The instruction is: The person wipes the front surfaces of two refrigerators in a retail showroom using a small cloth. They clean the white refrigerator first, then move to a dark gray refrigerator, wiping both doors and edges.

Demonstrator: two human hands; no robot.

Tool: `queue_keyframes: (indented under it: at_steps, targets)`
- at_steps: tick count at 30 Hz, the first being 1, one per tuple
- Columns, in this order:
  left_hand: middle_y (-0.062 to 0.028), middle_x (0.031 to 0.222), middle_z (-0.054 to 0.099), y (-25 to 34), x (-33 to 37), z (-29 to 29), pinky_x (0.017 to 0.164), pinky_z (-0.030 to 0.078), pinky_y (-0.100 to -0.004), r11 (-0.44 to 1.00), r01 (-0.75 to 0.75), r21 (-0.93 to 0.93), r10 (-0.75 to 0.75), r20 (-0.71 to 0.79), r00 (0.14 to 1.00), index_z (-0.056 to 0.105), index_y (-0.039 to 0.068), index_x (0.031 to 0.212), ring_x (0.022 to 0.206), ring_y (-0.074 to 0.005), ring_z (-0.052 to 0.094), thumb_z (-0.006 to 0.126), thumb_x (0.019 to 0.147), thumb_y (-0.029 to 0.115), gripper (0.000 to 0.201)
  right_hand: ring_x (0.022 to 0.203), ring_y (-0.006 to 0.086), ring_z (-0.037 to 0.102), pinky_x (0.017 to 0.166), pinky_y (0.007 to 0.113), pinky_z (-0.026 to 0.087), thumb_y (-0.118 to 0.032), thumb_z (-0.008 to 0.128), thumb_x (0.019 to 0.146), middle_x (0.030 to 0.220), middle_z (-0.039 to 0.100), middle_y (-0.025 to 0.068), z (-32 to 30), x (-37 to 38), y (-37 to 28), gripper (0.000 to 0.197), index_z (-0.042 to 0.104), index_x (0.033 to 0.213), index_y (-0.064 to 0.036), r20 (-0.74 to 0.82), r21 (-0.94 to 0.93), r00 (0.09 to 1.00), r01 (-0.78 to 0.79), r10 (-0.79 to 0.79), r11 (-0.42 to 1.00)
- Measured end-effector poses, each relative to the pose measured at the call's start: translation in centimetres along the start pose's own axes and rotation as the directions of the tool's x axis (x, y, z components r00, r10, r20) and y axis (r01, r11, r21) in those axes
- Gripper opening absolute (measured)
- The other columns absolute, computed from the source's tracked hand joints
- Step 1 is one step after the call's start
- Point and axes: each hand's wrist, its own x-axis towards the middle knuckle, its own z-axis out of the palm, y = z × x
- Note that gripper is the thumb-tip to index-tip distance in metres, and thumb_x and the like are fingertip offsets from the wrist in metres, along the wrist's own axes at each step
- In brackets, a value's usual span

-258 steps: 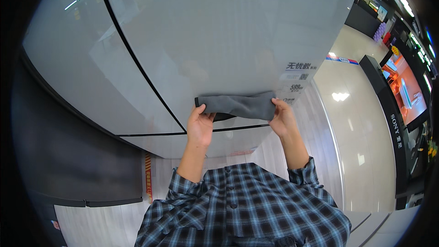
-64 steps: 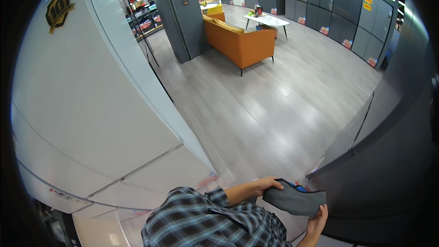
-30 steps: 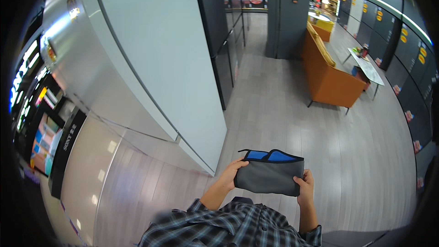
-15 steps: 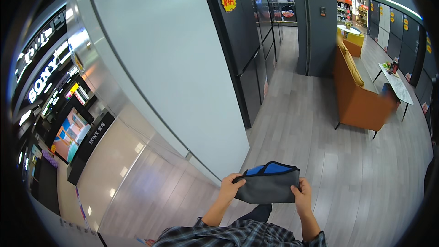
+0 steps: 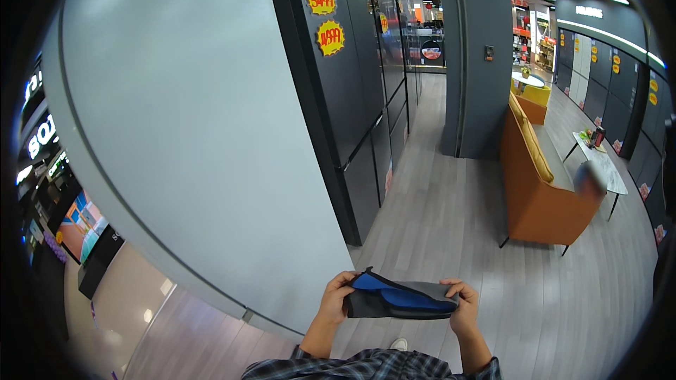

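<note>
Blue-lined pouch [image 5: 405,298], more lining [image 5: 415,300] visible now

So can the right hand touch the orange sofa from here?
Probably not: the right hand is holding one end of the grey and blue cloth thing, and bare wooden-looking floor lies between it and the orange sofa.

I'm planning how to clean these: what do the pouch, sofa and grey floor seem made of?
Pouch: probably matte fabric, as its edges curve softly. Sofa: smooth, orange, perhaps leather or imitation, judging by its even surface. Grey floor: plank-patterned with a soft sheen; wood or laminate, I can't tell.
</note>
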Motion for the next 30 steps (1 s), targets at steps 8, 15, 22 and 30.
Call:
queue_keyframes:
  at_steps: [8, 15, 22, 30]
  targets:
    - [-0.0229, 0.116, 0.056, 2.8, 9.8, 2.6, 0.091, 0.049, -0.0329, 0.992, -0.123, 0.024, 0.116, 0.201, 0.973, 0.058, 0.001, 0.065, 0.100, -0.0276, 0.059, 0.040, 0.074, -0.015, 0.026, 0.087, 0.0212, 0.057, 0.077, 0.027, 0.047, 0.015, 0.044, 0.068, 0.107, 0.058, 0.0135, 0.1, 11.9, 1.0, 0.024, 0.056, 0.064, -0.0045, 0.107, 0.317, 0.981, -0.190, 0.164, 0.929]
    - [-0.0240, 0.117, 0.054, 5.7, 14.8, 3.8, 0.076, 0.051, -0.0273, 0.857, -0.243, 0.454, 0.193, 0.154, 0.969, 0.058, 0.000, 0.064, 0.091, -0.0256, 0.061, 0.035, 0.073, -0.018, 0.030, 0.088, 0.0194, 0.057, 0.077, 0.029, 0.047, 0.015, 0.045, 0.072, 0.116, 0.053, 0.0134, -0.5, 22.5, 1.8, 0.024, 0.061, 0.068, -0.0022, 0.326, 0.244, 0.930, -0.258, 0.172, 0.935]
    - [-0.0132, 0.123, 0.050, 3.6, 21.5, 7.1, 0.084, 0.045, -0.0280, 0.961, -0.093, 0.260, 0.126, -0.113, 0.985, 0.059, 0.001, 0.079, 0.100, -0.0196, 0.054, 0.050, 0.078, -0.005, 0.011, 0.102, 0.0187, 0.053, 0.084, 0.029, 0.045, 0.003, 0.054, 0.080, 0.134, 0.041, 0.0133, -3.3, 34.0, 1.9, 0.010, 0.060, 0.085, -0.0034, 0.592, 0.321, 0.706, -0.649, 0.389, 0.690]
    - [-0.0109, 0.127, 0.044, -4.3, 32.7, 12.4, 0.085, 0.045, -0.0282, 0.852, -0.118, 0.509, 0.348, -0.383, 0.856, 0.048, 0.002, 0.118, 0.105, -0.0185, 0.052, 0.061, 0.070, -0.013, 0.052, 0.111, 0.0184, 0.048, 0.089, 0.030, 0.043, 0.016, 0.064, 0.067, 0.140, 0.033, 0.0144, -8.0, 45.5, 3.5, 0.049, 0.048, 0.110, -0.0025, 0.466, 0.024, 0.765, -0.514, 0.445, 0.858]
